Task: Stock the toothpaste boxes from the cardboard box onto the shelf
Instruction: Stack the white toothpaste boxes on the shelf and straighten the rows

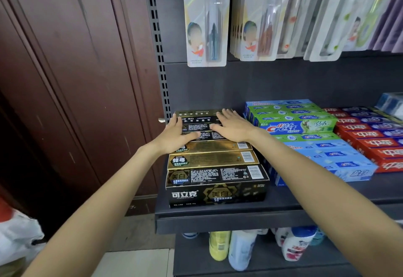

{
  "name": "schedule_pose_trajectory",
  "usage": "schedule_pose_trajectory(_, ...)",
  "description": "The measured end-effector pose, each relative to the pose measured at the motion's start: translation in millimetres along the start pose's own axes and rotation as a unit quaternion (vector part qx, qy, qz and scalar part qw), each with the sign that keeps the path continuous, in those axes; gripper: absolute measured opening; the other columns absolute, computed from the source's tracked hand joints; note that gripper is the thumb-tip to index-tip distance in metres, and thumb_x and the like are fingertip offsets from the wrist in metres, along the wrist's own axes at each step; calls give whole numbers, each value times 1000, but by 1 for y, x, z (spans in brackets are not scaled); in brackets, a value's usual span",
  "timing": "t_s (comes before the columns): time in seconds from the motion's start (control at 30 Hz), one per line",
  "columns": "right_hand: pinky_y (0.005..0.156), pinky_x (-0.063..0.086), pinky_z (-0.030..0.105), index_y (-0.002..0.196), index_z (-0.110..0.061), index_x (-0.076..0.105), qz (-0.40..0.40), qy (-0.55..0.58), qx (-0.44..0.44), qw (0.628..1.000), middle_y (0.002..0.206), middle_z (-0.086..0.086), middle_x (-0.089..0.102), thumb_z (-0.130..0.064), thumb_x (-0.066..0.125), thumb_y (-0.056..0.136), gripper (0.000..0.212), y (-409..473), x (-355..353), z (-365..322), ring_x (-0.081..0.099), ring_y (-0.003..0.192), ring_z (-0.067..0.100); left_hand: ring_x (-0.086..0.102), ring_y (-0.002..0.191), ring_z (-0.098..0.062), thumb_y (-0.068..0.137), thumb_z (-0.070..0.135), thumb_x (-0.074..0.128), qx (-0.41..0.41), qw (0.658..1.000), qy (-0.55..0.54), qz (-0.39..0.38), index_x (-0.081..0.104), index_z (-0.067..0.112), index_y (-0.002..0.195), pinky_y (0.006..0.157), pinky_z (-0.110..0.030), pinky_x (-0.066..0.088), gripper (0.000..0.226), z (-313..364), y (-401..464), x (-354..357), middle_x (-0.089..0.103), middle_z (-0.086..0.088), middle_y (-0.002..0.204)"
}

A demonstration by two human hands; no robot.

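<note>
A stack of black-and-gold toothpaste boxes [216, 167] fills the left end of the dark shelf [229, 213]. My left hand [175, 132] lies flat on the rear boxes at their left end, fingers straight, thumb stretched rightward. Flat beside it, my right hand [233, 127] presses on the same rear boxes toward their right end. Neither hand grips a box. The cardboard box is out of view.
Green and blue Crest boxes [305, 128] and red boxes [370, 139] sit to the right on the shelf. Toothbrush packs [207, 19] hang above. Bottles [242, 248] stand on the lower shelf. A brown wooden door [76, 80] is at the left, a white bag [17, 235] by the floor.
</note>
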State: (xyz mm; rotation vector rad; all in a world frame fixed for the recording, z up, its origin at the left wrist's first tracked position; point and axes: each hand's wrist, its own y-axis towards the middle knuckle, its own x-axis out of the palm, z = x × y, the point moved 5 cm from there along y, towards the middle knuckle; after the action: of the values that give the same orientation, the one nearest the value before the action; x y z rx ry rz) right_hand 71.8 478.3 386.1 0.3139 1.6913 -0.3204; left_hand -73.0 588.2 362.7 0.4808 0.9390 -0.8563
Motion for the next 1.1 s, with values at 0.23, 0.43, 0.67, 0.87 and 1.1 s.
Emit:
schedule_pose_trajectory(0.23, 114, 24, 41, 149, -21, 22, 158, 106, -60, 980, 158, -1, 15, -45, 32, 99, 57, -59, -38, -9, 17, 144, 16, 31, 138, -25, 93, 48, 47, 160, 951, 192, 184, 26, 19, 148, 112, -39, 27, 65, 58, -42, -37, 36, -6, 149)
schedule_pose_trajectory(0.43, 73, 46, 31, 129, -23, 54, 388, 85, -85, 914, 121, -4, 62, -29, 48, 94, 36, -175, -60, 1, 61, 103, 17, 63, 101, -14, 95, 42, 47, 248, 912, 182, 272, 58, 28, 123, 76, -28, 46, 33, 136, -127, -36, 69, 13, 104)
schedule_pose_trajectory(0.67, 66, 50, 32, 100, -12, 70, 531, 19, -122, 838, 86, 1, 71, -21, 57, 87, 21, -307, -22, 43, 66, 79, 21, 61, 72, -2, 90, 33, 48, 267, 900, 3, 346, 63, 23, 111, 67, -24, 48, 27, 217, -226, 51, 63, 18, 79)
schedule_pose_trajectory(0.87, 79, 52, 35, 106, -10, 68, 396, 64, -118, 908, 97, 3, 70, -25, 53, 88, 27, -403, 69, 128, 64, 92, 23, 59, 82, 0, 91, 31, 54, 117, 958, -159, 210, 61, 21, 112, 68, -11, 45, 24, 233, -262, 194, 64, 17, 90)
schedule_pose_trajectory(1.1, 108, 30, 40, 131, -20, 51, 55, 110, -30, 992, 134, 1, 52, -39, 54, 91, 45, -486, 199, 236, 37, 130, 26, 61, 91, -11, 88, 16, 61, -109, 971, -210, -42, 58, 12, 118, 92, -26, 47, 31, 207, -302, 361, 65, 2, 100)
